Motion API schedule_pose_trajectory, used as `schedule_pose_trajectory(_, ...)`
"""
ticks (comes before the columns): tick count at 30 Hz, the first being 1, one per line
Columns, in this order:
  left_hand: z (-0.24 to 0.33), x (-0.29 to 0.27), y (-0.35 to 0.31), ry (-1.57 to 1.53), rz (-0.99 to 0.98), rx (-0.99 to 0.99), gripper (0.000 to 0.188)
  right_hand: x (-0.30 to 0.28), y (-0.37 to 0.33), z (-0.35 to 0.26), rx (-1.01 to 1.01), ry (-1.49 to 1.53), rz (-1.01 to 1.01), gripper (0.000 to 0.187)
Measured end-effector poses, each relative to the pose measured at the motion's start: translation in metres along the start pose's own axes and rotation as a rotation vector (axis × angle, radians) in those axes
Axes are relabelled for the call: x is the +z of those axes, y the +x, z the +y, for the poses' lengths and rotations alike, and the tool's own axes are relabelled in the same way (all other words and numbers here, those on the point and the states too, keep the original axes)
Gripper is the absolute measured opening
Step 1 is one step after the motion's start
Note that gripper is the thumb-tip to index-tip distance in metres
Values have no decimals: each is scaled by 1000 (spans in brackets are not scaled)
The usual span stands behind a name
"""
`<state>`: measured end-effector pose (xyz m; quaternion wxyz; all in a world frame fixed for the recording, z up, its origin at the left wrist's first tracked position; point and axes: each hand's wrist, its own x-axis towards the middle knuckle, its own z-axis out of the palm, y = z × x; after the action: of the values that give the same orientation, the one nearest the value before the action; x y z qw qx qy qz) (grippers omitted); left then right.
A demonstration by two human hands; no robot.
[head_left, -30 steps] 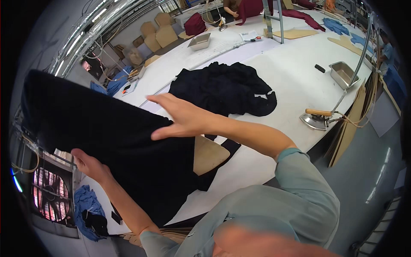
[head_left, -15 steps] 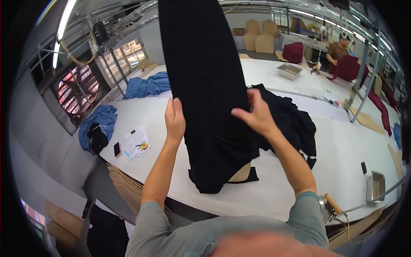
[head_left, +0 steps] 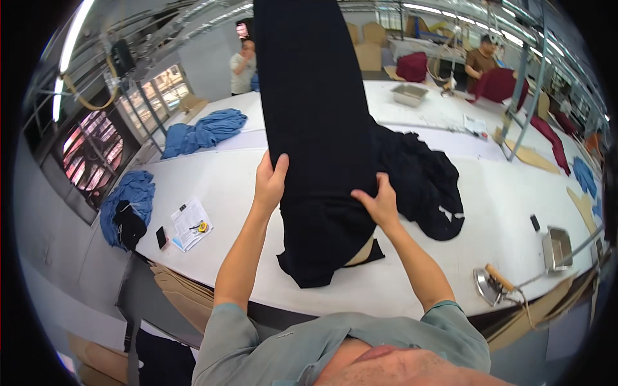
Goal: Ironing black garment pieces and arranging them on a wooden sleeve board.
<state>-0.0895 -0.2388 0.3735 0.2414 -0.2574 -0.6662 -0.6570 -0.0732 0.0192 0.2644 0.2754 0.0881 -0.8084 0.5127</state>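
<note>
A long black knit garment piece (head_left: 315, 116) stands up in front of me, its top leaving the upper edge of the picture. Its lower end rests on the white table (head_left: 193, 157), where part of a tan board (head_left: 362, 252) shows inside the opening. My left hand (head_left: 270, 183) grips the left edge, thumb on the front and fingers behind. On the right edge, lower down, my right hand (head_left: 378, 202) holds the cloth with its thumb across the front; its other fingers are partly hidden. Beside it lies a crumpled black fabric heap (head_left: 421, 183).
An iron with a wooden handle (head_left: 492, 283) and a metal tray (head_left: 557, 249) are at right. Blue cloth heaps (head_left: 206, 130), a phone (head_left: 161, 238) and papers with a yellow tape measure (head_left: 203, 226) lie left. One person (head_left: 481, 61) works with maroon cloth; another (head_left: 243, 67) is behind.
My right hand has slid down the garment's right edge and closed nearer to it. The view has shifted slightly, and a person has come into sight at the back left.
</note>
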Motion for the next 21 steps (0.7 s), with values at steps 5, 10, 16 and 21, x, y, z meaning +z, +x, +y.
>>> schedule_pose_trajectory(5,-51,-26,-90,-78,17,-341,26,45,-166,131,549,125,135,53)
schedule_pose_trajectory(10,-49,-55,-106,-394,46,-354,25,82,-203,107,982,959,8,30)
schedule_pose_trajectory(16,-72,-62,-101,-530,19,-285,27,109,-112,-26,840,1258,-201,45)
schedule_pose_trajectory(21,-90,-48,-79,-820,125,-262,36,98,-89,-44,462,764,-574,51)
